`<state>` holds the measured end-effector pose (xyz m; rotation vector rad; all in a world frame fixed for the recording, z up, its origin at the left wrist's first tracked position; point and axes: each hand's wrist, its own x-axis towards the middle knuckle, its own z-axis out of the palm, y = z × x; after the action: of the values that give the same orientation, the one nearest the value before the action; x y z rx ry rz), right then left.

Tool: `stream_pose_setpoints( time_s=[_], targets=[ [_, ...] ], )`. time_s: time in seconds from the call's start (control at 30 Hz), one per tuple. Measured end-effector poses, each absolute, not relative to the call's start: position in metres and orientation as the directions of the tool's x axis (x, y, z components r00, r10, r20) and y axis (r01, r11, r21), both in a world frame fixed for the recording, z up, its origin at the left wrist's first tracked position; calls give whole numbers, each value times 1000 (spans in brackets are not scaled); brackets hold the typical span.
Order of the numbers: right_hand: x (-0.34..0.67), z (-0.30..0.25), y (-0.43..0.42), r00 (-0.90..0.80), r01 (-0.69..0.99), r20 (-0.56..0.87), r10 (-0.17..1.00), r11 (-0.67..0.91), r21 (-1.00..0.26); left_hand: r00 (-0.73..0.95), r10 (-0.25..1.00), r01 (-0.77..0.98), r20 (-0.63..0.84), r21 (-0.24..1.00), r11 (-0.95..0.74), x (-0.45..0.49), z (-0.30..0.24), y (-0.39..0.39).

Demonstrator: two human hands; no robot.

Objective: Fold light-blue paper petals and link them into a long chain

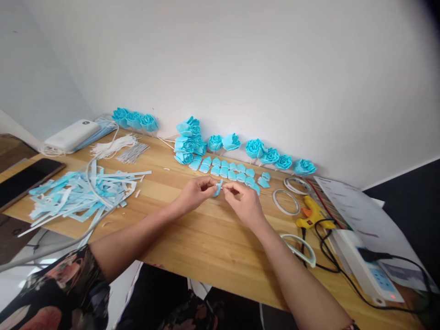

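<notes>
My left hand [196,195] pinches a small light-blue petal piece [217,188] between thumb and forefinger, above the middle of the table. Close against the petal's right edge, the thumb and fingertips of my right hand [243,200] are pressed together. Whatever lies between those right fingertips is too small to make out. Just beyond both hands, cut blue petals [223,170] lie in rows on the wood. Behind them stand finished blue flowers, among them a stacked clump [187,141] and a single rose [255,148] by the wall.
Blue and white strips [82,190] are heaped at left, near a phone [32,178], a white power bank [70,136] and bundled white cords [113,145]. At right lie tape rolls [286,202], a yellow glue gun [312,213] and a power strip [366,266] with black cables.
</notes>
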<state>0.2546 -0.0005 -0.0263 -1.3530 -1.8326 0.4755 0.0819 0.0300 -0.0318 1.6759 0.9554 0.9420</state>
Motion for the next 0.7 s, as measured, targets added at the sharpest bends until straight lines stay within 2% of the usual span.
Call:
stream_pose_setpoints(
  time_s=[0.33,0.53,0.6,0.7],
  targets=[
    [258,-24,0,-84,613,367,926,338,-714,388,917,72,91,989,-128,81,-33,33],
    [271,5,10,100,597,388,916,257,-760,254,967,4,10,1000,-11,79,-37,40],
    [260,19,16,53,603,392,919,283,-746,248,969,-14,10,1000,-7,81,-40,43],
    [216,32,28,-153,629,404,902,404,-664,281,958,1,46,999,-48,83,-45,47]
  ],
)
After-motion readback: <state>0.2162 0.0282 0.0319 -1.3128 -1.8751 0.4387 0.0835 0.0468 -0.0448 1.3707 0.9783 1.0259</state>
